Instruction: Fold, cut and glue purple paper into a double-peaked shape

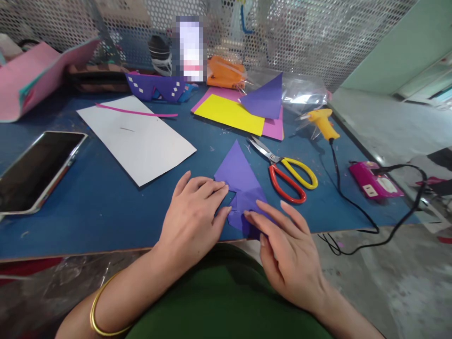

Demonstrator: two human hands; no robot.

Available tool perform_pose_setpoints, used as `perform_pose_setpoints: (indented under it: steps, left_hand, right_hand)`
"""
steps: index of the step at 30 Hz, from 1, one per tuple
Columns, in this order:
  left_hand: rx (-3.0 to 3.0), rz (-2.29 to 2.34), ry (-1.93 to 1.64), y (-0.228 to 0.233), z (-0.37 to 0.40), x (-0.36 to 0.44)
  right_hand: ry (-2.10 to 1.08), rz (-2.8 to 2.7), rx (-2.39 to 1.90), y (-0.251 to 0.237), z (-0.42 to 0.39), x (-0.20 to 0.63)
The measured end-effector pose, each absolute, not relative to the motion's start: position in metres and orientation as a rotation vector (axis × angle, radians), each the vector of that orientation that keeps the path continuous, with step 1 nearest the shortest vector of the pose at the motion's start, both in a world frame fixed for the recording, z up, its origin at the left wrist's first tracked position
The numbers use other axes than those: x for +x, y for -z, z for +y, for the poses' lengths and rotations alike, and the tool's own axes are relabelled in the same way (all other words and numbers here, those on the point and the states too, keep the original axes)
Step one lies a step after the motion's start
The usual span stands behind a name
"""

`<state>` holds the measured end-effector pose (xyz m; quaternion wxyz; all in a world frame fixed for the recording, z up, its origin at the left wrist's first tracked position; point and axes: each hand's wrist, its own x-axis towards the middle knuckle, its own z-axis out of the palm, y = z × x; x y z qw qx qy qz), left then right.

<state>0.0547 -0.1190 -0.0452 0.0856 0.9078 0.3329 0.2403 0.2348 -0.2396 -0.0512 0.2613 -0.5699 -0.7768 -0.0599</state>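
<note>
A folded sheet of purple paper [237, 165] lies at the front edge of the blue table, its pointed end facing away from me. There is a notch with small folded flaps on its left side. My left hand [196, 212] has its fingertips on the paper above the notch and its thumb against a flap below. My right hand [287, 249] holds the lower right part, index finger pressing on top and thumb by the near edge. Just beyond my right hand lie scissors [273, 160] with one red and one yellow handle, blades slightly apart.
White paper [137, 141] with a pink strip [137, 111] lies left, beside a phone [38, 169]. Behind are a purple mask shape [155, 88], yellow paper [226, 115] and a purple triangle [266, 99]. A yellow glue gun [323, 123] and pink power strip [376, 180] trail cords at right.
</note>
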Motion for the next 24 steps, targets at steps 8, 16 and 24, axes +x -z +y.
perform_pose_setpoints:
  steps: [8,16,24]
  left_hand:
    - [2.727,0.993,-0.731,0.047,-0.119,0.055]
    - [2.711,0.997,-0.741,0.047,-0.117,0.054]
    - [2.655,0.983,-0.721,0.046,-0.113,0.052]
  right_hand:
    - [0.227,-2.293,-1.515,0.046,-0.226,0.228]
    - [0.285,-2.377,-1.520,0.045,-0.229,0.224]
    - [0.274,-2.340,-1.517,0.049,-0.229,0.223]
